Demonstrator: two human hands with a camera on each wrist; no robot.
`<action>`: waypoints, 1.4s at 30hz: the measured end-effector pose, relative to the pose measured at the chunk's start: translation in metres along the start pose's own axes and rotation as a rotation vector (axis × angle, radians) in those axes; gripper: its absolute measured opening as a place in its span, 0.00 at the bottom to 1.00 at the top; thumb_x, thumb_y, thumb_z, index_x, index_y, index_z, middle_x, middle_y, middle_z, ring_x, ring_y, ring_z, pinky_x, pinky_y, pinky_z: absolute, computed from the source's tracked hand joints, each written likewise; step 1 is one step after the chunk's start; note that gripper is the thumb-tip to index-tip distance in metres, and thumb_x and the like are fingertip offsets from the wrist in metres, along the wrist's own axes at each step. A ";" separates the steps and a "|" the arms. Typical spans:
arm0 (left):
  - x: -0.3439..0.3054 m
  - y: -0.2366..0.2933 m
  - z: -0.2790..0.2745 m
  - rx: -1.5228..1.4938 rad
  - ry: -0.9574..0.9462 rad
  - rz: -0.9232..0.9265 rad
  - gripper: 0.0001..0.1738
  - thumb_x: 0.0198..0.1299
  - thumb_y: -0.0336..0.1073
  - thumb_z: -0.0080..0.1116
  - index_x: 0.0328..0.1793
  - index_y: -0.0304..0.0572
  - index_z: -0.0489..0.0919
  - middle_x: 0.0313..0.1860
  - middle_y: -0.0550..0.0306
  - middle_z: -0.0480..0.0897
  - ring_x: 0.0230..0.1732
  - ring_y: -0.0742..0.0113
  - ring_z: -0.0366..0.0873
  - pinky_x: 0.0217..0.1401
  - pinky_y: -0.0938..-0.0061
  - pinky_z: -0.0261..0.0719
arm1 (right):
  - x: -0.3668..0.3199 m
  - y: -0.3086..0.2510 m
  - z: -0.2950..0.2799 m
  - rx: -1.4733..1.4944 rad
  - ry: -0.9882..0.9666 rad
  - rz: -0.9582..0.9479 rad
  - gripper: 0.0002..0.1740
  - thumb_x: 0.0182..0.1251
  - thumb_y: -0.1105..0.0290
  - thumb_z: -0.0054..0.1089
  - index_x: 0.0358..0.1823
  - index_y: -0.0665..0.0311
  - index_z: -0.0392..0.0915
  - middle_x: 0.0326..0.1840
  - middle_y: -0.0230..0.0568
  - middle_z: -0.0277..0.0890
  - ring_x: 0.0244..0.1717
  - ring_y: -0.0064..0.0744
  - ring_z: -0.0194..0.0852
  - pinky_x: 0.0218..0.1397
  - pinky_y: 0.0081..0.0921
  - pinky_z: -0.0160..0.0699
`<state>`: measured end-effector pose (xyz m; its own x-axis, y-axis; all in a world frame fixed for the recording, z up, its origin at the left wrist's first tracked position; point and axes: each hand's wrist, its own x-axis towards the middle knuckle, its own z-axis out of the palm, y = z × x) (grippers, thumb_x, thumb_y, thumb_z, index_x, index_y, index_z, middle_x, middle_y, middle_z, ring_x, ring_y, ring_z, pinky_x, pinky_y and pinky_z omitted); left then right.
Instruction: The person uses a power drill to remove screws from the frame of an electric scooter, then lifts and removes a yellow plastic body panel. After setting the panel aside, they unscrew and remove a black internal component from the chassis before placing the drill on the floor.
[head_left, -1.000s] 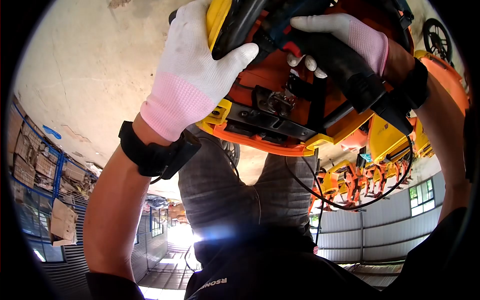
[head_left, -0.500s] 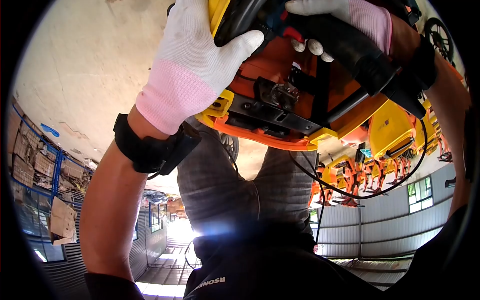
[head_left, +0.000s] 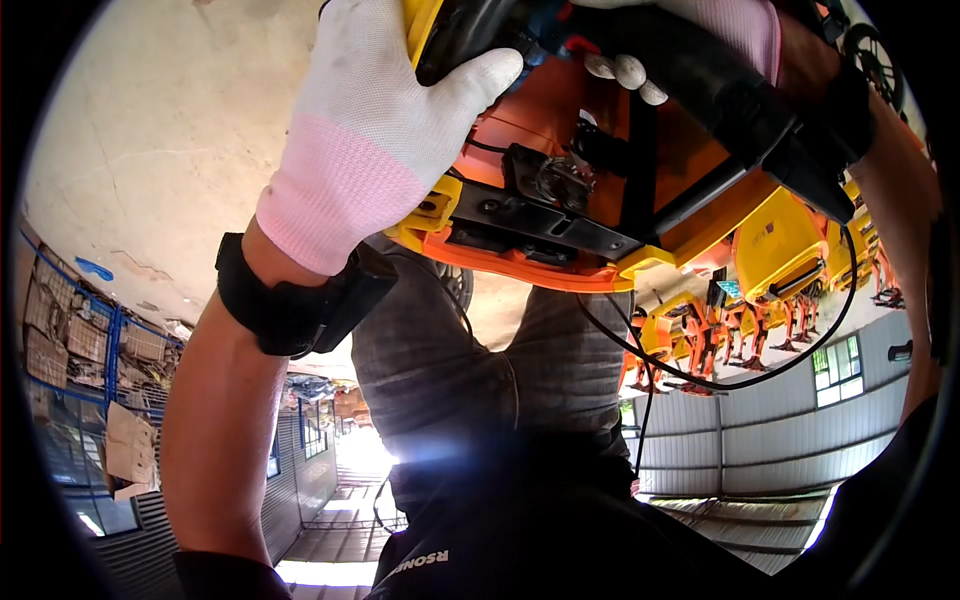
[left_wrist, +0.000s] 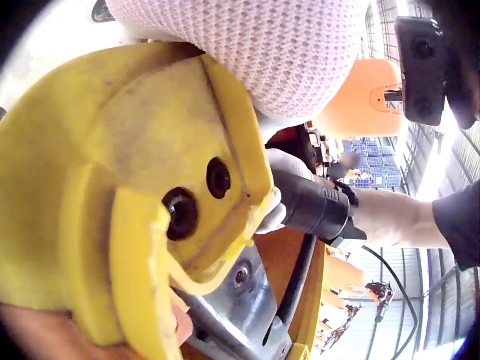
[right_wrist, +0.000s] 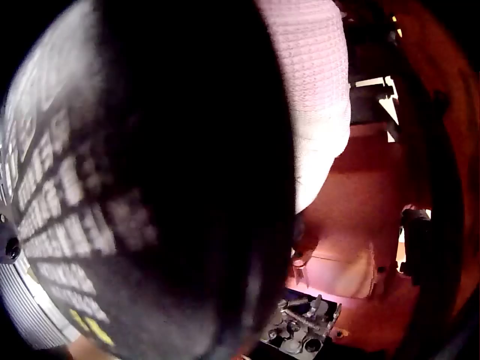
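Observation:
My right hand (head_left: pixel 725 25), in a white and pink knit glove, grips a corded power drill (head_left: pixel 700 95) by its black handle, fingertips curled under it near the red trigger. The drill's nose lies inside an orange and yellow body shell (head_left: pixel 520 268); its tip is hidden. My gloved left hand (head_left: pixel 355 130) holds the shell's yellow side, thumb bent inward close to the drill's front, fingers mostly out of view. A yellow end piece (left_wrist: pixel 150 142) with two dark holes is below this hand in the left wrist view. Inside the shell are a black plate (head_left: pixel 545 225) and a metal mechanism (head_left: pixel 567 183).
The drill's black cable (head_left: pixel 760 383) loops down to the right. Rows of yellow and orange bikes (head_left: pixel 775 245) stand to the right. Blue wire shelving (head_left: pixel 113 350) with cardboard stands at left. The person's grey trousers (head_left: pixel 440 390) are just below the shell.
The drill's handle and my right hand have shifted up and to the right. The left hand has drifted slightly up and left, still on the shell, which has risen a little in view.

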<state>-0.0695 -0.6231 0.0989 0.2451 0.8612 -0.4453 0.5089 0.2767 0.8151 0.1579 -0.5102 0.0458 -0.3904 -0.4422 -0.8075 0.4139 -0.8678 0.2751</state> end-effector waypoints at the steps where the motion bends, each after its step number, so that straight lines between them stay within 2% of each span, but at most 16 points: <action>1: 0.001 -0.005 0.003 -0.003 -0.003 0.001 0.42 0.63 0.39 0.70 0.74 0.23 0.60 0.62 0.38 0.75 0.63 0.56 0.75 0.68 0.64 0.73 | -0.003 0.000 0.003 -0.008 0.073 0.000 0.15 0.78 0.59 0.55 0.45 0.65 0.80 0.30 0.40 0.81 0.26 0.29 0.80 0.30 0.23 0.82; 3: 0.005 -0.022 0.011 -0.234 0.032 -0.177 0.43 0.63 0.40 0.70 0.75 0.24 0.59 0.63 0.37 0.74 0.65 0.56 0.74 0.70 0.64 0.71 | 0.000 0.002 -0.001 -0.029 0.039 -0.022 0.15 0.78 0.59 0.55 0.45 0.65 0.80 0.30 0.40 0.81 0.26 0.29 0.80 0.30 0.23 0.82; 7: 0.002 -0.030 0.018 -0.180 0.045 -0.099 0.44 0.64 0.39 0.70 0.76 0.24 0.57 0.66 0.38 0.74 0.67 0.58 0.73 0.72 0.65 0.69 | -0.002 0.005 -0.004 -0.018 -0.017 -0.064 0.16 0.77 0.58 0.56 0.45 0.66 0.80 0.30 0.40 0.81 0.26 0.29 0.80 0.30 0.22 0.81; 9: 0.003 -0.028 0.021 -0.476 0.064 -0.107 0.43 0.65 0.36 0.68 0.78 0.24 0.56 0.68 0.41 0.73 0.69 0.59 0.71 0.74 0.66 0.67 | -0.001 0.008 -0.007 0.006 -0.026 -0.060 0.17 0.77 0.57 0.56 0.45 0.66 0.80 0.30 0.40 0.81 0.26 0.29 0.80 0.30 0.22 0.81; 13: 0.004 -0.035 0.024 -0.466 0.045 -0.018 0.43 0.66 0.35 0.67 0.78 0.24 0.55 0.68 0.43 0.72 0.69 0.60 0.71 0.74 0.67 0.68 | -0.003 0.009 -0.004 -0.040 0.046 -0.079 0.17 0.77 0.57 0.57 0.46 0.66 0.80 0.31 0.40 0.81 0.27 0.29 0.80 0.31 0.23 0.81; 18: 0.006 -0.024 0.017 -0.483 0.025 -0.144 0.43 0.65 0.36 0.69 0.78 0.25 0.56 0.66 0.45 0.73 0.66 0.63 0.72 0.72 0.69 0.69 | -0.003 0.008 -0.007 -0.049 0.001 -0.084 0.18 0.77 0.57 0.56 0.47 0.66 0.79 0.31 0.40 0.81 0.28 0.30 0.79 0.32 0.24 0.81; 25: 0.004 -0.028 0.022 -0.506 0.037 -0.119 0.43 0.65 0.37 0.69 0.77 0.25 0.56 0.66 0.45 0.74 0.66 0.63 0.72 0.71 0.69 0.69 | -0.011 0.007 -0.003 -0.028 0.005 -0.130 0.17 0.77 0.58 0.57 0.48 0.66 0.79 0.32 0.41 0.81 0.27 0.30 0.78 0.32 0.24 0.81; 28: 0.007 -0.014 0.017 -0.560 0.073 -0.151 0.44 0.65 0.39 0.69 0.77 0.24 0.56 0.65 0.44 0.74 0.65 0.63 0.72 0.71 0.69 0.70 | -0.011 0.008 -0.004 0.060 0.018 -0.159 0.16 0.76 0.58 0.58 0.48 0.66 0.80 0.34 0.42 0.82 0.28 0.30 0.80 0.31 0.24 0.82; 29: 0.008 0.000 0.007 -0.481 0.015 -0.180 0.45 0.65 0.40 0.70 0.77 0.24 0.56 0.64 0.44 0.74 0.65 0.63 0.72 0.70 0.69 0.70 | -0.013 0.008 -0.002 0.059 0.018 -0.160 0.16 0.76 0.58 0.58 0.48 0.66 0.80 0.34 0.42 0.82 0.28 0.30 0.80 0.31 0.24 0.82; 31: 0.008 0.000 0.006 -0.404 -0.041 -0.205 0.46 0.65 0.42 0.70 0.76 0.24 0.56 0.64 0.44 0.74 0.64 0.63 0.72 0.70 0.69 0.70 | -0.016 0.007 0.001 -0.023 0.183 -0.141 0.16 0.76 0.59 0.59 0.50 0.67 0.80 0.36 0.42 0.83 0.30 0.30 0.82 0.31 0.24 0.83; 33: 0.009 -0.014 0.015 -0.457 0.057 -0.196 0.46 0.64 0.43 0.71 0.76 0.23 0.56 0.63 0.44 0.75 0.64 0.63 0.73 0.69 0.68 0.71 | -0.017 0.008 -0.003 -0.072 0.182 -0.192 0.17 0.75 0.59 0.59 0.51 0.67 0.79 0.37 0.42 0.84 0.30 0.29 0.82 0.31 0.23 0.84; 37: 0.009 -0.007 0.011 -0.440 0.036 -0.185 0.46 0.64 0.43 0.71 0.76 0.23 0.56 0.63 0.43 0.75 0.64 0.62 0.73 0.70 0.68 0.71 | -0.016 0.009 -0.002 -0.069 0.089 -0.220 0.18 0.73 0.58 0.61 0.53 0.66 0.79 0.37 0.41 0.84 0.31 0.29 0.83 0.31 0.22 0.84; 39: 0.019 0.017 0.003 -0.367 0.004 -0.411 0.45 0.65 0.41 0.70 0.76 0.24 0.56 0.64 0.43 0.74 0.65 0.62 0.72 0.71 0.68 0.70 | -0.016 0.009 -0.001 -0.094 0.131 -0.180 0.19 0.73 0.58 0.61 0.53 0.65 0.79 0.37 0.41 0.84 0.31 0.29 0.83 0.31 0.23 0.84; 40: 0.016 0.006 0.006 -0.364 0.006 -0.410 0.45 0.65 0.41 0.70 0.76 0.24 0.56 0.64 0.43 0.74 0.65 0.62 0.72 0.71 0.68 0.70 | -0.016 0.007 0.000 -0.121 0.174 -0.141 0.19 0.73 0.57 0.62 0.53 0.65 0.79 0.37 0.41 0.84 0.30 0.29 0.83 0.30 0.23 0.83; 41: 0.011 -0.014 0.011 -0.398 0.011 -0.281 0.45 0.65 0.40 0.70 0.76 0.24 0.55 0.64 0.43 0.74 0.65 0.62 0.72 0.71 0.68 0.70 | -0.021 0.001 0.005 -0.124 0.173 -0.143 0.19 0.73 0.57 0.62 0.53 0.65 0.79 0.37 0.41 0.84 0.30 0.29 0.83 0.30 0.23 0.83; 42: 0.012 -0.019 0.012 -0.431 0.013 -0.153 0.44 0.65 0.39 0.70 0.77 0.25 0.55 0.65 0.43 0.73 0.66 0.62 0.71 0.71 0.68 0.69 | -0.031 -0.006 0.013 -0.057 0.158 -0.052 0.19 0.73 0.57 0.62 0.54 0.64 0.79 0.38 0.41 0.84 0.30 0.29 0.82 0.30 0.24 0.83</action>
<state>-0.0661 -0.6231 0.0734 0.1818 0.8015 -0.5698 0.1482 0.5505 0.8216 0.1564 -0.4941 0.0758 -0.2803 -0.3518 -0.8931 0.4441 -0.8724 0.2042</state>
